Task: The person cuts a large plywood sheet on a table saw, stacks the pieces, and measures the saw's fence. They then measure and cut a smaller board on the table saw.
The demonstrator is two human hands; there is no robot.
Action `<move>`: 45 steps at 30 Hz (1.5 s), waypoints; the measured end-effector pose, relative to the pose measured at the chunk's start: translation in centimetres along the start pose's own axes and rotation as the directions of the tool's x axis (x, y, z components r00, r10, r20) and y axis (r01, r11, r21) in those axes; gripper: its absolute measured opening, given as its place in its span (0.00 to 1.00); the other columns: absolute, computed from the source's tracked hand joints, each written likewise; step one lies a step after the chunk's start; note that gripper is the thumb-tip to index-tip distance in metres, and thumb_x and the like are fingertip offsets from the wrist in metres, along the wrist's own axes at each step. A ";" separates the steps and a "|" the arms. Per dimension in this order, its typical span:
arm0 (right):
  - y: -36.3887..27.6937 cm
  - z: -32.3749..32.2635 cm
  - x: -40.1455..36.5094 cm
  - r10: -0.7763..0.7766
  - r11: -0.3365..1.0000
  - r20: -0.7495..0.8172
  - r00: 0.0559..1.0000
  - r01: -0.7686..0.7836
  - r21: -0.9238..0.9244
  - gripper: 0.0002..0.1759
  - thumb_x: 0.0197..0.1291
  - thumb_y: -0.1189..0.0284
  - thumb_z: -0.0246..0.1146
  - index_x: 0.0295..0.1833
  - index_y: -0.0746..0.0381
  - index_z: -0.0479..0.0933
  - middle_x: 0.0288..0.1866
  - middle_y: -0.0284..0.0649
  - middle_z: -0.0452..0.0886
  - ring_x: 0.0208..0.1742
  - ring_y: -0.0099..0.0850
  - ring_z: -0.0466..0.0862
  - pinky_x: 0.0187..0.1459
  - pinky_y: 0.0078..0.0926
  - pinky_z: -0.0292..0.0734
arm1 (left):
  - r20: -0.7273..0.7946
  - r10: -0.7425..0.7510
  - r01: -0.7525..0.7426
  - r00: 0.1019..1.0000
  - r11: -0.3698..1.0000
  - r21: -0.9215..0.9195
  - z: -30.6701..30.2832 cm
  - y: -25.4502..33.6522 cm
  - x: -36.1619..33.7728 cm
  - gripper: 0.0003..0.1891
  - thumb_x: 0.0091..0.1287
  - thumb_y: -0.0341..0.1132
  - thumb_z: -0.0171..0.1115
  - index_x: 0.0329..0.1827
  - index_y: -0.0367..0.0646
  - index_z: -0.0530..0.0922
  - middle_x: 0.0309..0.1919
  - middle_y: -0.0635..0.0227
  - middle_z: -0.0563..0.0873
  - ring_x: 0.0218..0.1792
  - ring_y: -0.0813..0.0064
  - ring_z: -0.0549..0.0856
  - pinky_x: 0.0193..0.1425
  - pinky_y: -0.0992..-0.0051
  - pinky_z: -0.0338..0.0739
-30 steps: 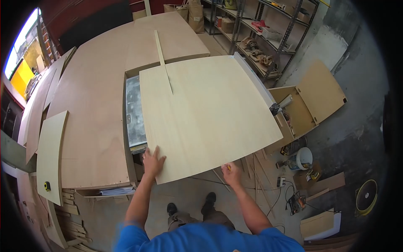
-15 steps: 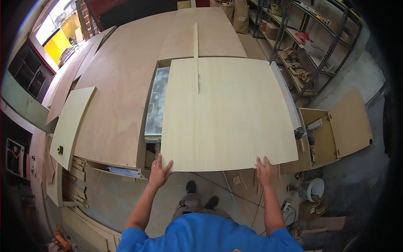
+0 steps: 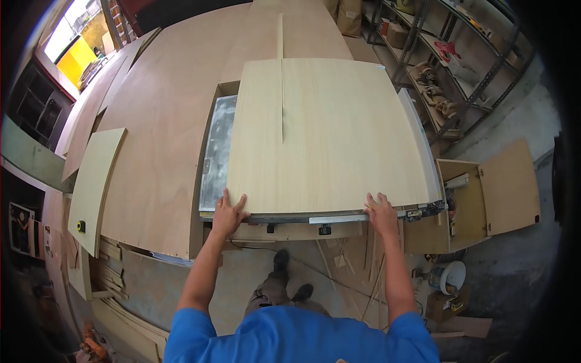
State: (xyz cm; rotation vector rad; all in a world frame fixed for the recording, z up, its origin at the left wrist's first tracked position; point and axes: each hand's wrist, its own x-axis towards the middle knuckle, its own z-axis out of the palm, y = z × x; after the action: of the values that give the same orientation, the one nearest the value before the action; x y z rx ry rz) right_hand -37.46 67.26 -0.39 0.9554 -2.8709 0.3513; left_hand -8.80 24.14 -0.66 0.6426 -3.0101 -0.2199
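Observation:
A large pale wooden panel lies flat on a table saw, whose grey metal top shows along its left side. A thin dark slit runs in from the panel's far edge, in line with a narrow strip beyond it. My left hand is at the panel's near left corner, fingers spread against it. At the near edge toward the right, my right hand presses with its fingers stretched out. The saw's front rail shows under the near edge. Undersides of both hands are hidden.
A broad plywood worktop surrounds the saw at the left and back. On a smaller board sits a tape measure. Metal shelving, an open cabinet and a white bucket stand at the right.
The panel has slid forward, away from me, with both hands behind it. Its near edge has uncovered the saw's front rail, and the slit looks longer.

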 end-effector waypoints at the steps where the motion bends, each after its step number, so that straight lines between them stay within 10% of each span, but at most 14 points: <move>1: 0.1 -0.1 1.0 0.000 1.000 0.002 1.000 0.000 0.000 0.27 0.60 0.58 0.69 0.67 0.42 0.78 0.65 0.43 0.76 0.51 0.42 0.85 0.47 0.39 0.83 | 0.009 -0.013 0.013 1.000 1.000 0.008 -0.2 0.1 1.0 0.33 0.63 0.56 0.67 0.72 0.62 0.74 0.74 0.28 0.58 0.66 0.32 0.69 0.72 0.51 0.66; 10: -0.5 -1.4 4.4 0.058 0.996 0.295 0.954 -0.036 -0.083 0.28 0.61 0.52 0.66 0.67 0.42 0.76 0.64 0.44 0.71 0.51 0.42 0.86 0.47 0.41 0.83 | 0.187 -0.113 0.102 0.976 0.992 0.070 -2.3 1.4 3.5 0.35 0.66 0.54 0.66 0.76 0.60 0.69 0.74 0.27 0.59 0.71 0.33 0.67 0.73 0.54 0.66; 20: -3.5 -3.5 7.9 0.156 0.960 0.567 0.808 0.012 -0.281 0.23 0.58 0.66 0.69 0.59 0.59 0.81 0.64 0.49 0.74 0.56 0.43 0.85 0.53 0.40 0.84 | 0.334 -0.152 0.088 0.930 0.976 0.198 -3.6 2.4 5.0 0.35 0.67 0.54 0.65 0.75 0.54 0.67 0.75 0.40 0.64 0.58 0.42 0.82 0.56 0.56 0.83; 45: -4.3 -3.3 8.3 0.201 0.948 0.570 0.797 -0.012 -0.318 0.21 0.57 0.69 0.68 0.57 0.62 0.81 0.67 0.51 0.73 0.58 0.45 0.84 0.56 0.39 0.84 | 0.377 -0.262 0.188 0.888 0.957 0.222 -3.5 3.0 5.2 0.36 0.67 0.54 0.66 0.77 0.61 0.65 0.79 0.52 0.60 0.63 0.47 0.80 0.61 0.58 0.80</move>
State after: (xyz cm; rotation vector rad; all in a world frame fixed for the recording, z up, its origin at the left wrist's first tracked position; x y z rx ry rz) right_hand -41.46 59.94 4.92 0.9795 -3.3944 -0.4727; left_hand -14.45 24.30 3.40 1.0951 -3.3706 -0.0988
